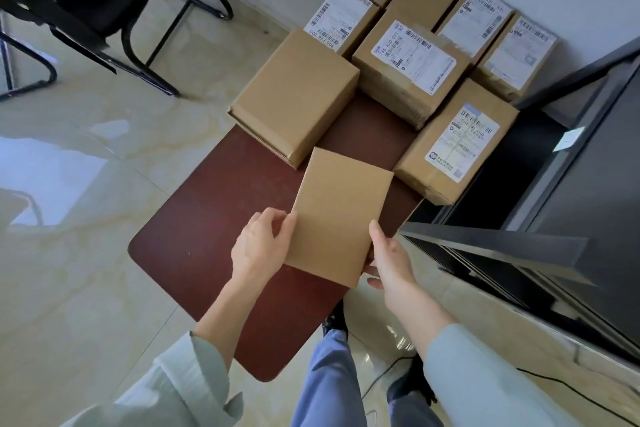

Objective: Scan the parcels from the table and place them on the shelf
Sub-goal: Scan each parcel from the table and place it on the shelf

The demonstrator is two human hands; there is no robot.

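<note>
Cardboard parcel (341, 215), plain face up with no label showing, is lifted clear above the red-brown bench (207, 236). Both hands are clamped on its near end: left hand (261, 246) at the left corner, right hand (389, 258) at the right edge with fingers beneath. This two-sided hold probably permits turning it to find the barcode. Other parcels crowd the far end; the dark shelf (519, 243) stands alongside, right.

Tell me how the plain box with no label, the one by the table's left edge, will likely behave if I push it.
The plain box is flat-bottomed cardboard, so it should slide rather than roll or tip. Its corner seems to overhang the table edge, so a leftward push may drop it. It looks stiff; its weight can't be judged.
</note>
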